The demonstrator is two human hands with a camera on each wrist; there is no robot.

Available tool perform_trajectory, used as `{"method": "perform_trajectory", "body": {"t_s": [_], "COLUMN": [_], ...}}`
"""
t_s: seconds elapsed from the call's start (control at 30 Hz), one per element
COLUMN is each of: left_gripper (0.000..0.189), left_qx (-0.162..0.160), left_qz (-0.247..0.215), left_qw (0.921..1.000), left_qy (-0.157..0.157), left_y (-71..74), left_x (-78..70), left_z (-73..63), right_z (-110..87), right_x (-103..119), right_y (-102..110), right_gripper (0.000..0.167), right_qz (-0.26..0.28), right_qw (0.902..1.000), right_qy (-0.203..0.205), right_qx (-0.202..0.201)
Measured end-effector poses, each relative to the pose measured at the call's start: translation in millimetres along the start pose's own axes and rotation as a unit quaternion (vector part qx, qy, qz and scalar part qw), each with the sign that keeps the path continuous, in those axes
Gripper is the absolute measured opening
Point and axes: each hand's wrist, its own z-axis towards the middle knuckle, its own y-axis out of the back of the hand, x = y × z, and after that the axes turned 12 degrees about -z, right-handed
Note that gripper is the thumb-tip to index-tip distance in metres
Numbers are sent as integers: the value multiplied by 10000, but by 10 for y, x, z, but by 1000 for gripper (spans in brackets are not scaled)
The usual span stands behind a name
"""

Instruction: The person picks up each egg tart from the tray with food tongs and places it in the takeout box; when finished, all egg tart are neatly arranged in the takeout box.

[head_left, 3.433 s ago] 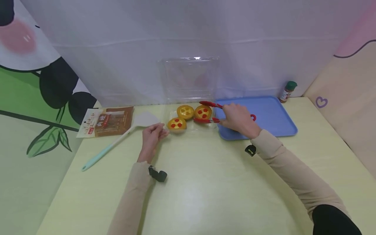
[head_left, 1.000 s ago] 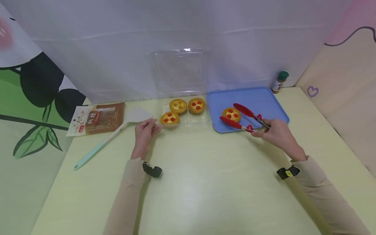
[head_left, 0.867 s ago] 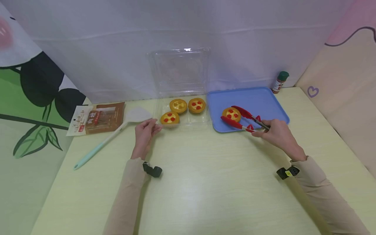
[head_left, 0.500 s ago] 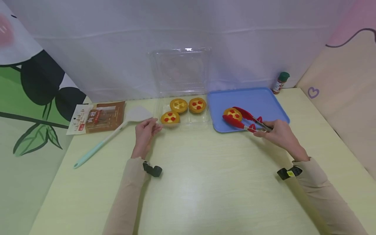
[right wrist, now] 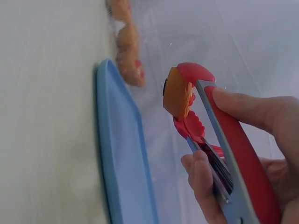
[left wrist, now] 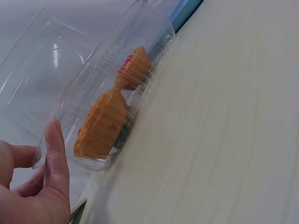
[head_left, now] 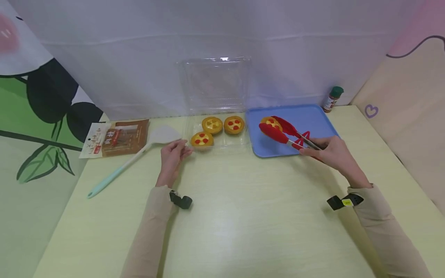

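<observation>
My right hand grips red-tipped tongs, whose heads squeeze an egg tart with red topping. In the right wrist view that tart is held up, apart from the blue tray. At the left, my left hand pinches the front-left corner of a clear plastic box; the left wrist view shows the box rim between thumb and fingers. Inside the box sit three tarts: one at front left, a plain yellow tart and a red-dotted tart. The box's lid stands raised behind.
The blue tray lies right of the box. A green-capped seasoning bottle stands by its far right corner. On the left are a brown food packet and a spatula with a mint handle. A curtain hangs behind the table.
The tongs left the box and came over the tray with a tart between their heads. They closed on it there, and the tart has since risen slightly. My left hand stays on the box corner.
</observation>
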Motion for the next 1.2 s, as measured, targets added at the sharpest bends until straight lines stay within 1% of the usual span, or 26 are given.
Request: {"method": "perform_trajectory", "body": {"t_s": [0.13,0.37,0.63,0.9,1.07,1.2], "left_gripper": [33,36,37,38,38,37], "left_qx": [23,93,76,85,62,26], "left_qz": [-8,-17,-38,-62,-69,-47], "left_qw": [10000,10000,10000,9999,9999,10000], "left_qy": [-14,6,-18,33,63,48], "left_y": [1,-9,-11,-9,-4,-6], "left_x": [1,-5,-19,-9,-10,-1], "left_z": [-2,-19,-28,-27,-17,-15], "right_z": [40,139,357,580,680,720], "right_x": [130,386,630,803,934,1027], "right_y": [-17,-102,-264,-335,-344,-340], "right_gripper": [68,67,65,60,57,51], "right_qz": [161,-22,-9,-14,-190,-376], "right_qw": [9996,9981,9951,9910,9867,9838], "right_qy": [156,404,559,668,884,1042], "right_qx": [184,460,811,1159,1350,1407]}}
